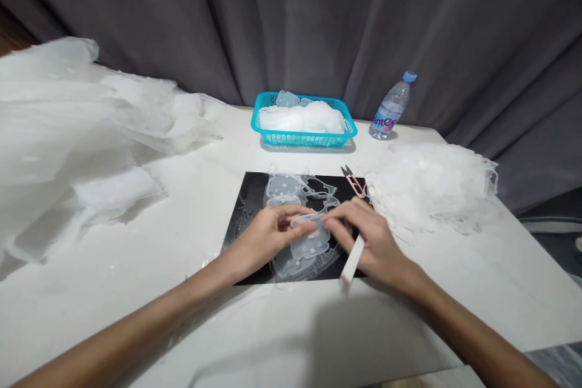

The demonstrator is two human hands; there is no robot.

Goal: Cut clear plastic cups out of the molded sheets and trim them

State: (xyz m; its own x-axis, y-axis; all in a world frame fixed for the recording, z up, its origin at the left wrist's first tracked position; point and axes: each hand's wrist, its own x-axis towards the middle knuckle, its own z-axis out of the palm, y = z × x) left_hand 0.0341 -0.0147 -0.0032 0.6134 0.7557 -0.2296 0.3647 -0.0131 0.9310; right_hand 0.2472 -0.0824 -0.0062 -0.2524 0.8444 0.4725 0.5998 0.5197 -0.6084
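Observation:
A translucent whitish piece with rounded edges and pale spots (313, 247) is pinched between the thumb and fingers of my left hand (273, 229). At its upper right edge are the bent fingertips of my right hand (364, 230), slightly blurred. A white stick-like tool (352, 262) is tucked in that same hand and points down toward me; its working end is hidden. Below both hands lies a black mat (248, 206) with more translucent pieces (282, 185) and a thin cut-out scrap (324, 187) on it.
Pink-handled thread snips (353, 182) lie at the mat's upper right corner. Behind stands a turquoise basket (304, 139) of white material, with a water bottle (391, 106) to its right. White sheer sheets (91, 133) are heaped at left, a scrap pile (431, 188) at right.

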